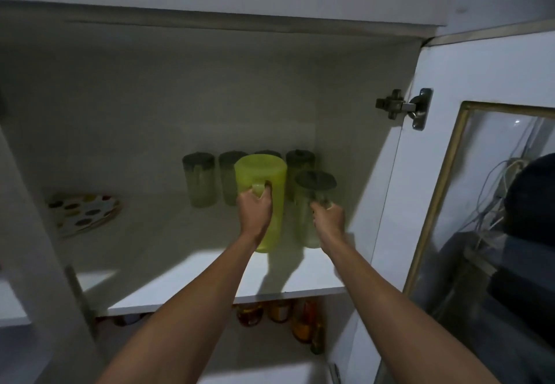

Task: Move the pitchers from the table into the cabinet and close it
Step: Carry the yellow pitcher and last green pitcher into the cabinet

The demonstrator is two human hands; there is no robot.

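Both my arms reach into the open white cabinet. My left hand (pixel 255 208) grips the handle of a lime-green pitcher (pixel 264 179) that stands on the upper shelf (pixel 186 281). To its right, my right hand (pixel 327 218) holds the handle of a clear pitcher with a dark lid (pixel 313 187), which also sits on the shelf. Behind them, several clear pitchers with dark lids (pixel 199 182) stand in a row against the back wall.
A spotted plate (pixel 85 212) lies at the shelf's left. Bottles and jars (pixel 303 320) stand on the shelf below. The cabinet door (pixel 450 173) with a glass panel hangs open on the right, on a metal hinge (pixel 402 107).
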